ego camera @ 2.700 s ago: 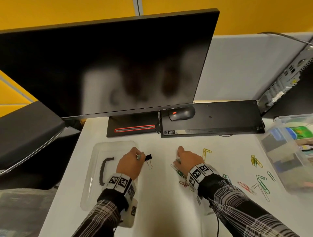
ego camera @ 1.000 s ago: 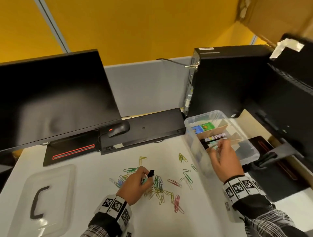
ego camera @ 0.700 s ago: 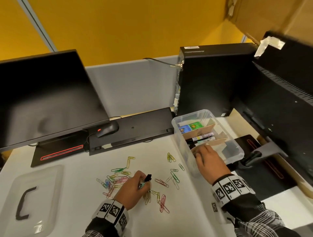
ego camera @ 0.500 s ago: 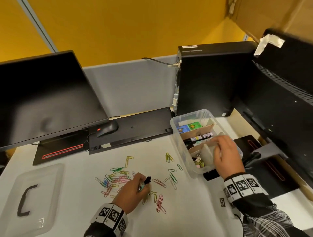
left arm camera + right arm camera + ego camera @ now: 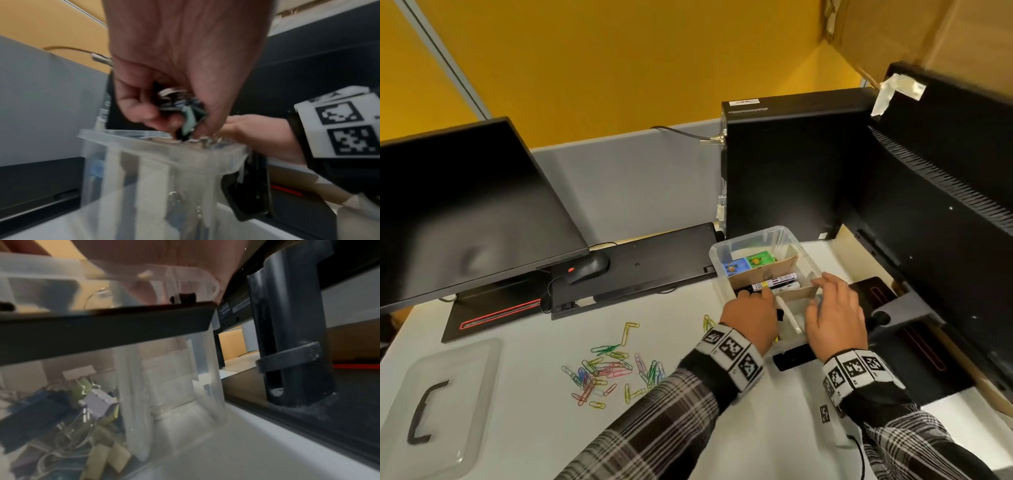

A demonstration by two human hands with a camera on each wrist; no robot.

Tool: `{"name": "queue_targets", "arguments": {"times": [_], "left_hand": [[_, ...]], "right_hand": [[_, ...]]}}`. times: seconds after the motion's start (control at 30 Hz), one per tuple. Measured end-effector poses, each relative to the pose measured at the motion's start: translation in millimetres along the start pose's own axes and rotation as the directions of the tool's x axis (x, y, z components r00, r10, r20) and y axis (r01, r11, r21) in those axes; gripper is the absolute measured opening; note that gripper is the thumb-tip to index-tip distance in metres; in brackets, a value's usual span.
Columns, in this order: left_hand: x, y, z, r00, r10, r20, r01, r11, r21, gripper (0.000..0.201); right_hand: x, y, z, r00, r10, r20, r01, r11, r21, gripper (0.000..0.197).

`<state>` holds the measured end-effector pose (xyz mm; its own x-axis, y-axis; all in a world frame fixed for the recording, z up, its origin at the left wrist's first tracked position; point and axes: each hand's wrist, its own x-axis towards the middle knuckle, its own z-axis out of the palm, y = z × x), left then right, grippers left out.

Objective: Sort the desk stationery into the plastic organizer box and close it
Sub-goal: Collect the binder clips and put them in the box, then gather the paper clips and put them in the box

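Since half a second ago my left hand (image 5: 751,317) has left the paper clips (image 5: 613,371) on the table (image 5: 544,435) and now hangs over the organizer box (image 5: 768,240), fingers pinching binder clips (image 5: 186,113) for release. My right hand (image 5: 835,318) rests flat-fingered on its rim, steadying. Clips remain; the lid (image 5: 438,404) lies far left.

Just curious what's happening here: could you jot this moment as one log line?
left hand: holds binder clips over clear plastic organizer box | right hand: rests on box | coloured paper clips: on desk | lid: off
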<state>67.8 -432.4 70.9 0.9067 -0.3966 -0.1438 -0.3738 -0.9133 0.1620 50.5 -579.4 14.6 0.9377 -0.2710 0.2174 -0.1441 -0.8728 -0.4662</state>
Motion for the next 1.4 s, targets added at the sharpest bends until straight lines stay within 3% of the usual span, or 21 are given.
{"name": "queue_targets", "arguments": {"times": [0.1, 0.2, 0.4, 0.5, 0.57, 0.67, 0.8, 0.9, 0.97, 1.03, 1.13, 1.23, 1.3, 1.33, 1.4], "left_hand": [[11, 10, 8, 0.998, -0.052, 0.03, 0.051, 0.997, 0.061, 0.04], [12, 15, 12, 1.0, -0.014, -0.012, 0.015, 0.997, 0.079, 0.037], [4, 8, 17, 0.997, 0.07, 0.028, -0.067, 0.994, -0.084, 0.041], [-7, -11, 17, 0.97, 0.207, -0.123, -0.228, 0.957, -0.181, 0.048], [-18, -34, 14, 0.942, 0.227, -0.245, -0.291, 0.92, -0.264, 0.057], [-37, -86, 15, 0.954, 0.022, -0.3, -0.141, 0.914, -0.381, 0.059], [-74, -171, 42, 0.938, -0.284, -0.2, 0.191, 0.904, -0.383, 0.047], [-108, -224, 66, 0.892, -0.449, -0.054, 0.396, 0.833, -0.387, 0.061], [-131, -247, 81, 0.866, -0.498, 0.036, 0.472, 0.791, -0.389, 0.073], [-155, -261, 95, 0.852, -0.512, 0.105, 0.51, 0.771, -0.38, 0.074], [-178, -267, 109, 0.85, -0.493, 0.184, 0.525, 0.772, -0.359, 0.069], [-183, -259, 117, 0.876, -0.447, 0.181, 0.482, 0.798, -0.362, 0.068], [-181, -252, 121, 0.887, -0.424, 0.183, 0.461, 0.792, -0.4, 0.07], [-180, -248, 123, 0.892, -0.408, 0.196, 0.452, 0.787, -0.419, 0.073], [-179, -240, 126, 0.914, -0.342, 0.22, 0.406, 0.801, -0.44, 0.08]], "right_hand": [[0, 0, 0, 1.0, 0.006, 0.005, -0.006, 1.0, -0.003, 0.036], [0, 1, 0, 1.0, 0.0, 0.002, 0.0, 1.0, -0.006, 0.036], [-1, 2, 0, 1.0, 0.006, 0.006, -0.006, 1.0, 0.018, 0.04], [-1, 3, -2, 1.0, 0.002, 0.014, -0.003, 0.998, 0.058, 0.039], [0, 3, -6, 0.998, 0.043, 0.039, -0.049, 0.984, 0.174, 0.039], [-1, -1, -15, 0.997, 0.079, 0.018, -0.081, 0.96, 0.27, 0.039], [-5, -47, -23, 0.979, -0.199, -0.048, 0.204, 0.944, 0.258, 0.035], [-25, -94, -10, 0.877, -0.473, 0.085, 0.431, 0.852, 0.296, 0.027], [-49, -115, 12, 0.777, -0.567, 0.273, 0.463, 0.809, 0.363, 0.035], [-70, -121, 42, 0.707, -0.513, 0.487, 0.382, 0.856, 0.347, 0.045], [-82, -111, 77, 0.677, -0.165, 0.718, 0.199, 0.979, 0.037, 0.068], [-82, -105, 96, 0.674, 0.033, 0.738, 0.236, 0.937, -0.258, 0.085], [-85, -110, 103, 0.661, 0.041, 0.749, 0.252, 0.928, -0.273, 0.114], [-89, -111, 109, 0.655, 0.041, 0.754, 0.263, 0.924, -0.279, 0.117], [-100, -116, 113, 0.613, 0.004, 0.79, 0.311, 0.918, -0.245, 0.086]]}}
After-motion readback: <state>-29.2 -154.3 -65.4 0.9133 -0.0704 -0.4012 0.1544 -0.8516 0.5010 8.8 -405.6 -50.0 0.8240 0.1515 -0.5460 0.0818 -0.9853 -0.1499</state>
